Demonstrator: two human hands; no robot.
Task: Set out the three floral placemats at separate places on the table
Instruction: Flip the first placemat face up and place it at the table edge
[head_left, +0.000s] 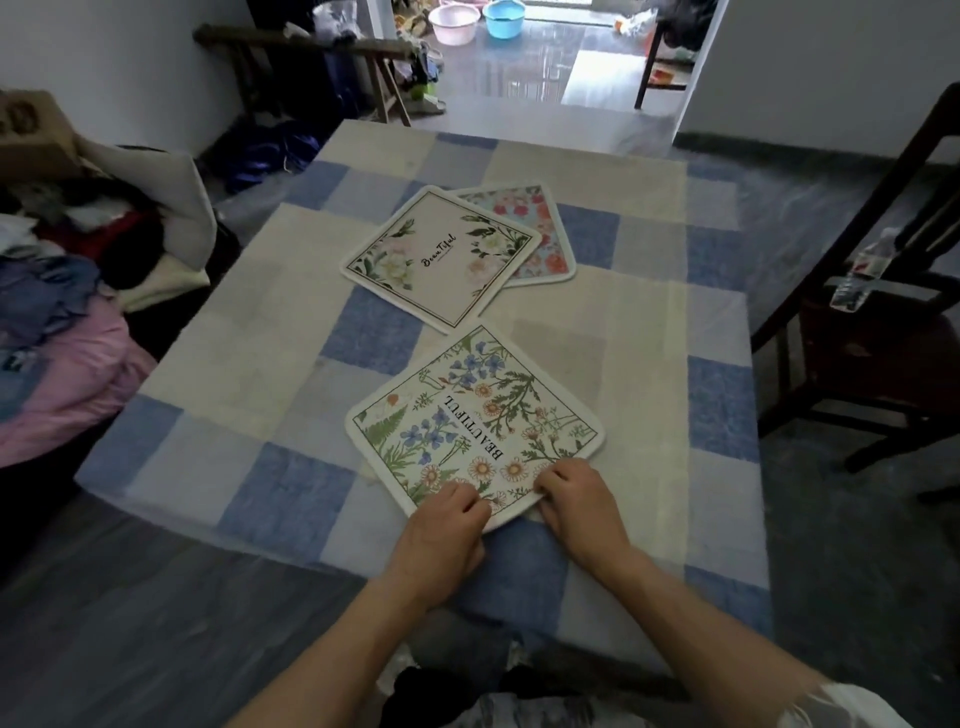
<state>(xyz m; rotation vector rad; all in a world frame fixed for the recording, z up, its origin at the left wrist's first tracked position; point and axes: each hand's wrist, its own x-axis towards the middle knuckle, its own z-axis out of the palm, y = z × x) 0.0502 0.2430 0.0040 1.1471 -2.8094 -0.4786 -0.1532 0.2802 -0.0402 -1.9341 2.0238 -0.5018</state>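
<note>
Head view — left hand, right hand, fingers pinching daisy placemat corner — red-flowered placemat half under rose placemat.

Daylight comes from ahead of me, where the glossy floor beyond the doorway throws back a washed-out white glare. On my side the room is dim, with a cool bluish cast. The counter is softly and evenly lit, and my left hand and right hand cast only faint shadows. The centre is sharp enough to read the lettering on the near placemat. The wide lens bows the counter's edges and tilts the chair at right. The clothes pile sits in murk, and the corners blur.
</note>
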